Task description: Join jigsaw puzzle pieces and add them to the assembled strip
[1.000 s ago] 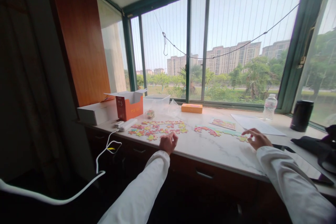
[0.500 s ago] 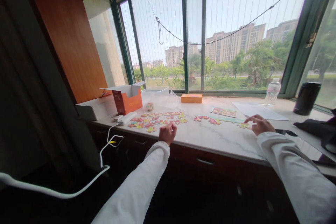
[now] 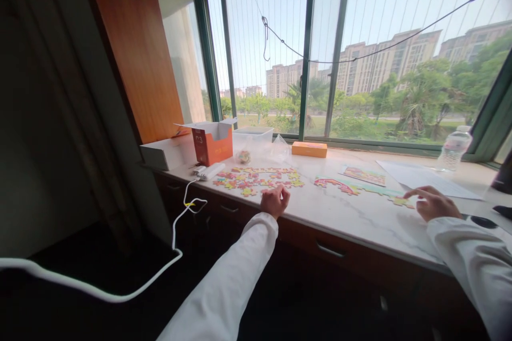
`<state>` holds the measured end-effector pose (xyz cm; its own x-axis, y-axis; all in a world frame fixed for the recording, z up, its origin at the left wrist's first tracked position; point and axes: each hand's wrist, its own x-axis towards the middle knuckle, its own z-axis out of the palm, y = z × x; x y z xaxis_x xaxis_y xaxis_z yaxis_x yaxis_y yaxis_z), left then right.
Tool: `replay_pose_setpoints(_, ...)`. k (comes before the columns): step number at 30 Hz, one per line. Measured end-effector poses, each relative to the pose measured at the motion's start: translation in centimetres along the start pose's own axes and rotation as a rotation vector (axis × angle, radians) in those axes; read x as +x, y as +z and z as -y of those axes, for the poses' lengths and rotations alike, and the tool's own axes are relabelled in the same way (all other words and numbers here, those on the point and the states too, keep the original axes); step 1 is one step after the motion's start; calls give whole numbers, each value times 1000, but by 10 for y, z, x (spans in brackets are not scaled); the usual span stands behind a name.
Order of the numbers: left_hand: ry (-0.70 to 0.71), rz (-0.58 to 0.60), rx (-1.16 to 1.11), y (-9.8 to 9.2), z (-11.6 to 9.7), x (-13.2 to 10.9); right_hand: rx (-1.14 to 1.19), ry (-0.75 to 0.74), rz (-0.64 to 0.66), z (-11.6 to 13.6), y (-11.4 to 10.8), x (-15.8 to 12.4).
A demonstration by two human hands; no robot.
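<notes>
My right hand is at the right end of a partly joined jigsaw strip. Its index finger reaches out to a yellow-green puzzle piece, apparently touching it, while the other fingers bend loosely. My left hand is curled closed at the counter's front edge, just before a spread of loose puzzle pieces; whatever may be inside it is hidden. Red pieces form a curved section at the strip's left. Behind the strip lies a small picture card.
An orange-red box, a clear plastic tub and a long orange box stand at the back. A water bottle is on the right, near white paper. A white cable hangs off the counter's left front.
The view has turned left, so everything appears shifted right. My right hand stays at the strip's right end, and my left hand remains closed by the loose pieces.
</notes>
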<state>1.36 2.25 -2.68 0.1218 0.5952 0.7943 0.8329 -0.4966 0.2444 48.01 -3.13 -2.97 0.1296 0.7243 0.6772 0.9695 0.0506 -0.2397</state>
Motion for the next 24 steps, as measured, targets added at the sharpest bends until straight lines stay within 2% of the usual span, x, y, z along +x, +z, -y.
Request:
replay_pose_setpoints(7, 82, -64, -50, 0, 3, -7, -112, -113, -52, -11, 8, 5)
replay_pose_setpoints(14, 126, -124, -89, 4, 8, -14, -67, -222, -31, -9, 5, 8)
replay_pose_setpoints(19, 120, -116, -94, 4, 7, -14, -85, -185, -18, -6, -1, 8)
replay_pose_setpoints(24, 79, -43, -64, 1, 5, -13, -68, -126, 14, -19, 5, 8)
